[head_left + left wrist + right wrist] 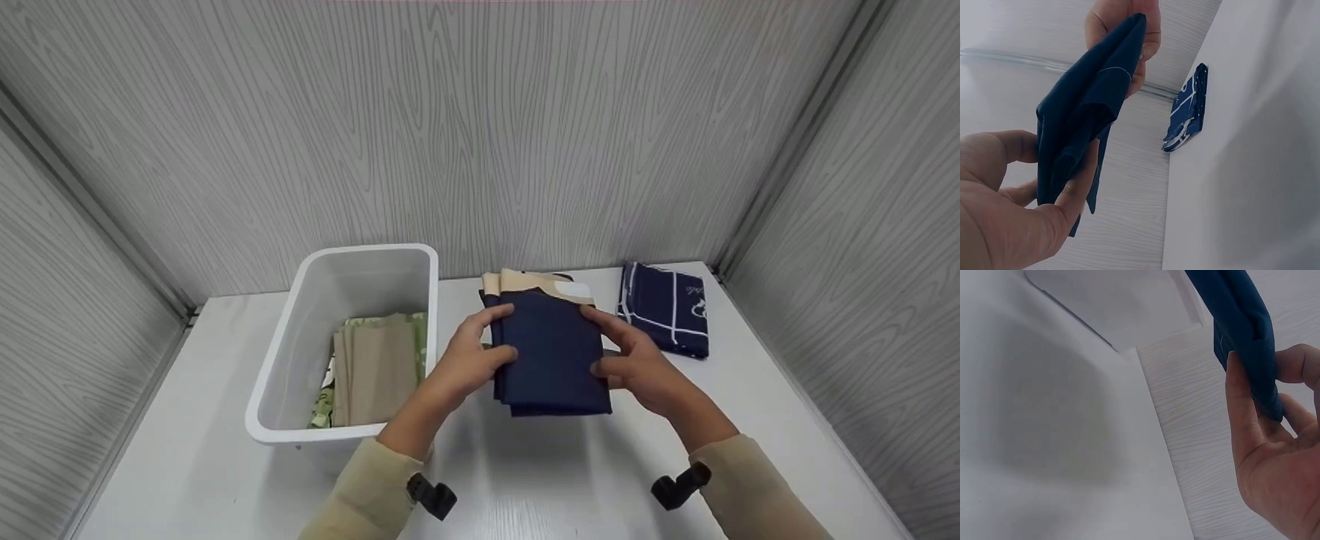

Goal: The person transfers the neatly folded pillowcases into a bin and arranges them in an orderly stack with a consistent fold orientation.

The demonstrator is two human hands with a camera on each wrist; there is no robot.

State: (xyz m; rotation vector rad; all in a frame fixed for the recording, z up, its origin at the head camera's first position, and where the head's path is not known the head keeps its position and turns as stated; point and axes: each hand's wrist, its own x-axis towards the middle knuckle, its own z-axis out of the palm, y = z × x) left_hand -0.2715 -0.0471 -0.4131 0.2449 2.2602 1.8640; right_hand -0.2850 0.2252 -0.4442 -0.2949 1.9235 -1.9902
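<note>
Both hands hold a folded navy cloth (pixel 553 352) with a beige and white band along its far end, raised above the white table. My left hand (pixel 474 356) pinches its left edge, thumb on the near face and other fingers behind. On the opposite edge, my right hand (pixel 634 364) grips it the same way. The left wrist view shows the cloth's folded layers (pixel 1086 107) from below, between the left thumb and fingers. In the right wrist view, the right hand (pixel 1275 444) pinches the cloth's thick folded edge (pixel 1241 326).
A white plastic bin (pixel 274 375) stands left of the hands. Inside lie a folded beige cloth (pixel 382 367) and green patterned cloth (pixel 322 409). At the back right of the table (pixel 517 480) lies another folded navy cloth (pixel 664 307) with white lines. Grey wood-grain panels (pixel 480 135) enclose the table.
</note>
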